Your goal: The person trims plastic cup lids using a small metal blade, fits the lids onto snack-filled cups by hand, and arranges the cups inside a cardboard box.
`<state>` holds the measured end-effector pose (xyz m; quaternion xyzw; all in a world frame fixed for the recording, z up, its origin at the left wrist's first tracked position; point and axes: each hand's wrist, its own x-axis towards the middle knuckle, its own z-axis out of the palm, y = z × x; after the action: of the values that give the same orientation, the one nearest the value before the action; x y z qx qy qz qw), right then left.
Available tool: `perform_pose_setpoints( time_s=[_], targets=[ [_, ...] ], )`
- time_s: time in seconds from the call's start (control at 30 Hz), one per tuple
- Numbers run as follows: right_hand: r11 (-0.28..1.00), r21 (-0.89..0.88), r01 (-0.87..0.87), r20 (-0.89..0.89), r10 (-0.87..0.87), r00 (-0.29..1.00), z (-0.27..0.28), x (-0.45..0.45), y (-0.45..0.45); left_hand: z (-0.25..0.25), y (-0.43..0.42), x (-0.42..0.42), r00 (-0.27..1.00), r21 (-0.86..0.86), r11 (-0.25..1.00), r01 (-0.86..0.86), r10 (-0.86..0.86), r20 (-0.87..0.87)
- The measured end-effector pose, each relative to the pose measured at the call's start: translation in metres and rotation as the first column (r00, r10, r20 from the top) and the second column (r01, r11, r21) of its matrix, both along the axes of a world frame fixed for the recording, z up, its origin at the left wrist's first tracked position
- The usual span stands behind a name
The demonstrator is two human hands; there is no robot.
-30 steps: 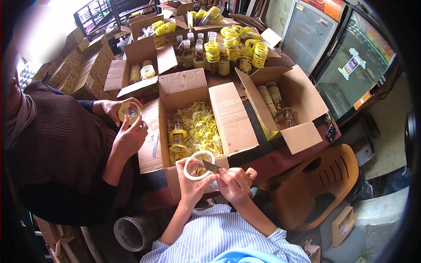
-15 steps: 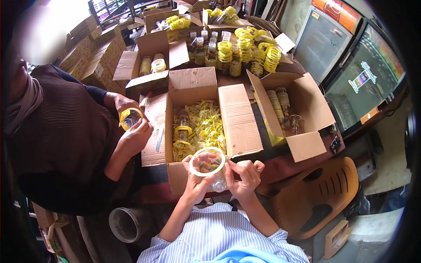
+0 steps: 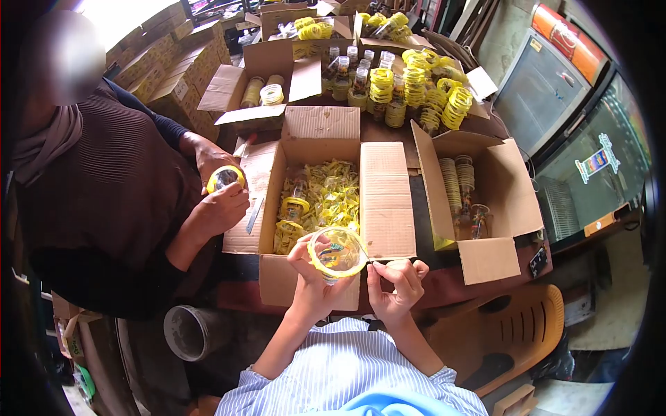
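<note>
A clear plastic cup point(image 3: 338, 254) with a yellowish rim is gripped in my left hand point(image 3: 311, 283), its round opening facing up toward the camera. Beside the rim, my right hand point(image 3: 396, 286) pinches a thin blade point(image 3: 367, 255), seen nearly edge-on, that meets the right side of the rim. Just beyond my hands stands an open cardboard box point(image 3: 388, 201) holding many small yellow-wrapped packets point(image 3: 329, 197) and a few cups with yellow rims point(image 3: 295, 208). Printed colours show through the cup's side.
On the left a co-worker point(image 3: 118, 187) holds another yellow-rimmed cup point(image 3: 226, 179) near a metal blade point(image 3: 254, 215) on the box flap. An open box point(image 3: 517, 187) with stacked cups stands right, yellow rings point(image 3: 414, 80) behind. A chair point(image 3: 520, 333) and bucket point(image 3: 187, 333) flank me.
The cup in my left hand has tipped and its rim looks yellower than before. My right hand has moved slightly right. The view has turned, shifting the boxes and fridges rightward.
</note>
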<state>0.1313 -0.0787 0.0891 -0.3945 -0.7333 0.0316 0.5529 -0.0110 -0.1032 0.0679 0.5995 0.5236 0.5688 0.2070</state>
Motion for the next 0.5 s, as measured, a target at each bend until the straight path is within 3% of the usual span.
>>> perform_pose_setpoints(
  time_s=[0.23,0.33,0.43,0.5],
  targets=[
    [0.996,-0.027,-0.084,-0.021,0.083,0.996,-0.002,0.017,0.022,0.001,0.014,0.018,0.995,0.032,0.997,-0.077,0.079,-0.063],
    [0.991,-0.054,-0.123,-0.068,0.12,0.99,-0.001,0.021,0.031,-0.002,0.018,0.026,0.997,-0.002,0.999,-0.035,0.035,0.071],
    [0.989,-0.053,-0.141,-0.078,0.136,0.988,0.004,0.025,0.039,-0.003,0.023,0.03,1.0,0.01,1.0,0.001,-0.001,0.01],
    [0.987,-0.043,-0.152,-0.046,0.15,0.988,0.005,0.028,0.046,0.002,0.021,0.031,0.989,0.002,0.997,0.071,-0.071,0.126]
  ],
)
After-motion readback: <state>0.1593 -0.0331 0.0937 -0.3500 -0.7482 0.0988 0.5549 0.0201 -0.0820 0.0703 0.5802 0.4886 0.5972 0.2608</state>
